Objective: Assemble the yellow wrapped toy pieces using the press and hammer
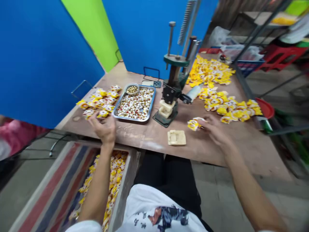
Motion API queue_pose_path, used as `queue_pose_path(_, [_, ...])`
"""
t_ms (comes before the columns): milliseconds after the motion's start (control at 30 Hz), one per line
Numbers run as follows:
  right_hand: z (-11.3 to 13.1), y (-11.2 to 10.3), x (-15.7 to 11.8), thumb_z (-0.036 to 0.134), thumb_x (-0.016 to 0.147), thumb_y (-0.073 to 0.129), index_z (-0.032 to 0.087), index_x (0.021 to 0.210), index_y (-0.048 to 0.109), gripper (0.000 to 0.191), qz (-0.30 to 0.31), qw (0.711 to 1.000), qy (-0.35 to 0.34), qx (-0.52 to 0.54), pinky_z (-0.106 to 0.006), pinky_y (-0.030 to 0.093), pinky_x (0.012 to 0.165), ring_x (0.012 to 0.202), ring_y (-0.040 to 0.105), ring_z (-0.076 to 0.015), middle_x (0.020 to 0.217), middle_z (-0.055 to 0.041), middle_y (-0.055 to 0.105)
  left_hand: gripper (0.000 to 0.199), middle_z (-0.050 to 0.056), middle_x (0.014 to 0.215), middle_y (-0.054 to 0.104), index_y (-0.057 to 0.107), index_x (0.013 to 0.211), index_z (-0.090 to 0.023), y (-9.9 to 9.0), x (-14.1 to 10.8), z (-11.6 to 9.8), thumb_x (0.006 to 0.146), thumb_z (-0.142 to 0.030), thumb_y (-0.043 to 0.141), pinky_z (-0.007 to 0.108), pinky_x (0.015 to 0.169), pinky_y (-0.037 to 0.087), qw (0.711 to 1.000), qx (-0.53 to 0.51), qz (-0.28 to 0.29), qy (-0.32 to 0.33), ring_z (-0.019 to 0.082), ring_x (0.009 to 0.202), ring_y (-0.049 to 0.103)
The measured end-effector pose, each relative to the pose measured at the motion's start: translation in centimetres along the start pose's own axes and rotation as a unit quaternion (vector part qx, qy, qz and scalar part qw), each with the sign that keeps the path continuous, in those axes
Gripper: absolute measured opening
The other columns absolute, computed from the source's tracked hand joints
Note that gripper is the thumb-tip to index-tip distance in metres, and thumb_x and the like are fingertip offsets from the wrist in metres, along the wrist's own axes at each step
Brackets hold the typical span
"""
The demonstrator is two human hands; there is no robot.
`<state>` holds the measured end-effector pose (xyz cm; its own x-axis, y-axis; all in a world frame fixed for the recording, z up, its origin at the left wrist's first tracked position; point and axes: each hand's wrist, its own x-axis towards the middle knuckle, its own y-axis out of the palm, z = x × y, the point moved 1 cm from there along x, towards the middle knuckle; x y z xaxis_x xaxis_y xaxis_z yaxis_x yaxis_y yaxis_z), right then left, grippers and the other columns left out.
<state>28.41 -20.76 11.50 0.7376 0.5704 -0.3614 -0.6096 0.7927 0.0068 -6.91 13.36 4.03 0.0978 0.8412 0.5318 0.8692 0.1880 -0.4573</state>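
Note:
My right hand (pixel 214 129) is shut on a yellow and white foil packet (pixel 193 124) above the wooden table (pixel 154 141), to the right of a green hand-lever press (pixel 172 80). A loose heap of similar packets (pixel 228 108) lies just beyond that hand. My left hand (pixel 103 129) hovers with its fingers apart at the near edge of another packet heap (pixel 100 101). Its fingertips are very close to the packets, and nothing shows in its grip. A steel tray (pixel 135 104) of small white packets or parts stands to the right of that heap.
A larger yellow packet pile (pixel 209 72) lies behind the press. A cream die block (pixel 176 137) sits on the table near the front. Below the table on my left, a striped box (pixel 72 180) holds more packets. Blue panels (pixel 45 58) rise behind the table, and shelving and a red stool (pixel 280 56) stand to the right.

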Motion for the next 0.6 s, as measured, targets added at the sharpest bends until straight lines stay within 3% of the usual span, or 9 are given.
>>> queue_pose_path(33, [-0.3, 1.5, -0.6, 0.054, 0.056, 0.109, 0.025, 0.098, 0.066, 0.067, 0.019, 1.000, 0.011, 0.017, -0.024, 0.070, 0.072, 0.089, 0.078, -0.0175, 0.101, 0.0001, 0.080, 0.069, 0.019, 0.142, 0.061, 0.049, 0.152, -0.018, 0.9, -2.4, -2.7, 0.094, -0.037, 0.083, 0.050, 0.103, 0.063, 0.997, -0.046, 0.034, 0.052, 0.029, 0.115, 0.071])
queue_pose_path(67, [-0.6, 3.0, -1.1, 0.057, 0.059, 0.108, 0.025, 0.097, 0.064, 0.066, 0.037, 0.999, 0.023, 0.033, -0.024, 0.070, 0.071, 0.087, 0.078, -0.0167, 0.098, 0.0001, 0.080, 0.078, 0.019, 0.148, 0.059, 0.043, 0.157, -0.023, 1.9, -5.0, -5.6, 0.093, -0.035, 0.086, 0.049, 0.100, 0.066, 0.980, -0.113, 0.115, 0.119, 0.029, 0.118, 0.072])
queue_pose_path(133, [-1.3, 5.8, -1.8, 0.060, 0.064, 0.106, 0.024, 0.095, 0.061, 0.065, 0.068, 0.995, 0.042, 0.051, -0.024, 0.069, 0.069, 0.082, 0.076, -0.0158, 0.094, -0.0002, 0.079, 0.086, 0.021, 0.167, 0.046, 0.040, 0.160, -0.032, 3.4, -9.9, -10.5, 0.090, -0.032, 0.090, 0.054, 0.110, 0.064, 0.921, -0.206, 0.228, 0.237, 0.036, 0.144, 0.063])
queue_pose_path(200, [-2.0, 7.9, -2.3, 0.062, 0.068, 0.103, 0.024, 0.093, 0.058, 0.064, 0.092, 0.993, 0.050, 0.050, -0.024, 0.066, 0.061, 0.073, 0.073, -0.0145, 0.088, 0.0002, 0.077, 0.079, 0.020, 0.180, 0.031, 0.039, 0.163, -0.035, 4.5, -12.8, -13.5, 0.097, -0.024, 0.082, 0.058, 0.118, 0.060, 0.879, -0.251, 0.294, 0.279, 0.037, 0.158, 0.053])
queue_pose_path(267, [-2.5, 9.3, -2.5, 0.066, 0.072, 0.099, 0.024, 0.093, 0.056, 0.064, 0.111, 0.992, 0.047, 0.030, -0.021, 0.057, 0.051, 0.061, 0.067, -0.0120, 0.080, 0.0016, 0.074, 0.065, 0.018, 0.180, 0.035, 0.042, 0.165, -0.035, 5.1, -13.8, -14.4, 0.107, -0.018, 0.065, 0.058, 0.122, 0.058, 0.860, -0.258, 0.339, 0.281, 0.034, 0.159, 0.053])
queue_pose_path(333, [-2.8, 10.1, -2.6, 0.072, 0.078, 0.094, 0.024, 0.093, 0.054, 0.064, 0.124, 0.991, 0.048, 0.001, -0.018, 0.049, 0.044, 0.052, 0.062, -0.0100, 0.073, 0.0028, 0.072, 0.055, 0.017, 0.170, 0.051, 0.049, 0.164, -0.033, 5.1, -13.6, -13.9, 0.111, -0.016, 0.055, 0.056, 0.124, 0.057, 0.860, -0.249, 0.361, 0.261, 0.030, 0.155, 0.058])
queue_pose_path(433, [-2.9, 10.5, -2.1, 0.082, 0.084, 0.083, 0.024, 0.096, 0.055, 0.066, 0.145, 0.987, 0.056, -0.027, -0.017, 0.044, 0.041, 0.050, 0.063, -0.0101, 0.071, 0.0020, 0.072, 0.048, 0.019, 0.163, 0.057, 0.061, 0.155, -0.026, 5.0, -13.0, -12.8, 0.108, -0.028, 0.067, 0.051, 0.115, 0.065, 0.892, -0.249, 0.332, 0.182, 0.033, 0.151, 0.061])
queue_pose_path(533, [-2.6, 9.7, -0.6, 0.089, 0.083, 0.077, 0.023, 0.100, 0.060, 0.070, 0.152, 0.987, 0.035, -0.043, -0.017, 0.044, 0.043, 0.054, 0.066, -0.0110, 0.074, 0.0005, 0.074, 0.054, 0.020, 0.156, 0.059, 0.065, 0.148, -0.023, 5.8, -12.9, -12.5, 0.100, -0.044, 0.078, 0.043, 0.099, 0.072, 0.919, -0.274, 0.281, 0.048, 0.032, 0.136, 0.071])
queue_pose_path(600, [-2.3, 8.3, 0.9, 0.088, 0.079, 0.082, 0.022, 0.101, 0.063, 0.072, 0.109, 0.993, 0.000, -0.037, -0.017, 0.046, 0.046, 0.057, 0.067, -0.0102, 0.077, 0.0008, 0.074, 0.059, 0.017, 0.144, 0.065, 0.063, 0.147, -0.022, 7.1, -12.6, -12.7, 0.098, -0.051, 0.081, 0.038, 0.095, 0.071, 0.922, -0.294, 0.247, -0.053, 0.026, 0.119, 0.077])
